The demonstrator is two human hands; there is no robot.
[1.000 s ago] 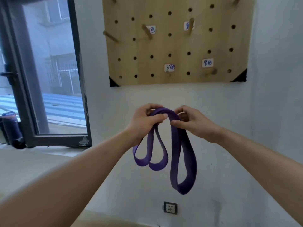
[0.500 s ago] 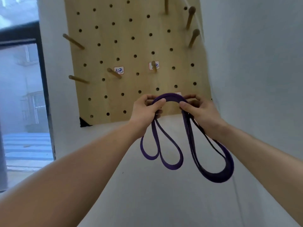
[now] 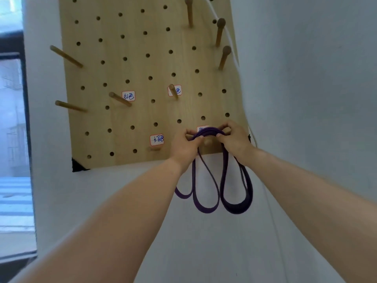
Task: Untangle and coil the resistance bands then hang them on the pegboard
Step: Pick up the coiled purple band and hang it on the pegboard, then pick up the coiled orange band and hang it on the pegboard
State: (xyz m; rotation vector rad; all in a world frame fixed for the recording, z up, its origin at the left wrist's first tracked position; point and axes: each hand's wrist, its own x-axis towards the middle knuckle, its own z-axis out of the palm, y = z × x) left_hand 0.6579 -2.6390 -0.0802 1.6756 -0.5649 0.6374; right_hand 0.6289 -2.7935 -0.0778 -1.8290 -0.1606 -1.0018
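- While the left hand [image 3: 184, 147] and right hand [image 3: 234, 139] each hold a pinching grip on the coiled purple band [image 3: 206, 208], its arch sits centre frame, just above a peg [image 3: 208, 142] low on the pegboard [image 3: 142, 68].
- Best, I'd say, to drop every loop over the peg together.
- The side wall [image 3: 306, 78] crowds the right; open room lies below.

The single head-worn view looks forward and slightly upward, close to the wooden pegboard [image 3: 142, 78] on the white wall [image 3: 306, 99].
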